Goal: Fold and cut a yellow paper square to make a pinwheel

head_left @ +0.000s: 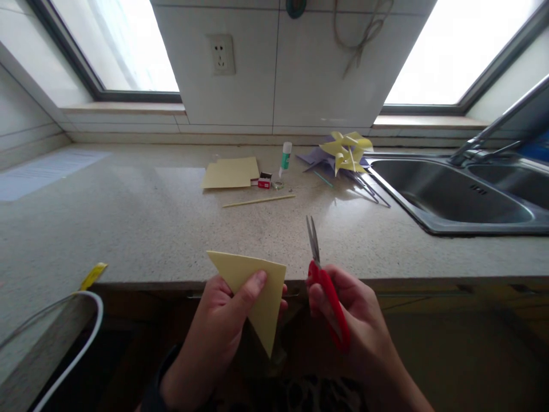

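My left hand (231,320) pinches a folded, triangular piece of yellow paper (268,303), thumb on its face and fingers behind. To the right of it, my right hand (355,309) grips a pair of scissors (330,297) by the red handles. The blades point up and away, slightly parted, and stand apart from the paper. Both hands are in front of the counter's edge. On the counter beyond lie a thin pale stick (258,201), a stack of yellow paper (227,173), a small red box (265,181) and an upright glue stick (286,155).
Yellow and purple pinwheels (349,151) lie at the back, left of the steel sink (454,194). A small ring-shaped item (278,185) sits by the red box. Printed sheets (47,171) lie at far left. A white cable (96,326) curves over the near left counter (141,240).
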The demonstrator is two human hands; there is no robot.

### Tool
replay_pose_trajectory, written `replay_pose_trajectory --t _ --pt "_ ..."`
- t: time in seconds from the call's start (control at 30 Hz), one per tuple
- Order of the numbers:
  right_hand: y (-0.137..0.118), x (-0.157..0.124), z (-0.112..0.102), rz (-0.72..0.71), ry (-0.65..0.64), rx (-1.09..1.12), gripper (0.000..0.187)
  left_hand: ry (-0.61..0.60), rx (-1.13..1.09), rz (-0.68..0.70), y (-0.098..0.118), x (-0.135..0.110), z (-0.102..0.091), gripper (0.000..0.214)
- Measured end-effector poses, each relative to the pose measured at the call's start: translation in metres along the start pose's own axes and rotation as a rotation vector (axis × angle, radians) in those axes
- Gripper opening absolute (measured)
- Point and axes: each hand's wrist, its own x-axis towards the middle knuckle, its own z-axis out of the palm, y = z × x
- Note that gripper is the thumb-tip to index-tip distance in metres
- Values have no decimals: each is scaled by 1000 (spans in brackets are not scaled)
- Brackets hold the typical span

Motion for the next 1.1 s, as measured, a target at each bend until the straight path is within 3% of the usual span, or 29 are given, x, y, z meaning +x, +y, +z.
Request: replay_pose_trajectory --t 0.2,0.43,0.77,1.1 --pt "6 -2 -12 -46 -162 -290 32 -25 30 45 -1 9 -1 29" --pt "25 6 -14 -150 -183 -509 30 -4 1 74 -15 17 -4 32" --pt "26 10 -12 -240 -171 -626 39 16 -19 102 -18 20 -10 21" --pt "30 11 -13 -246 -162 -644 40 46 45 89 -19 21 -11 34"
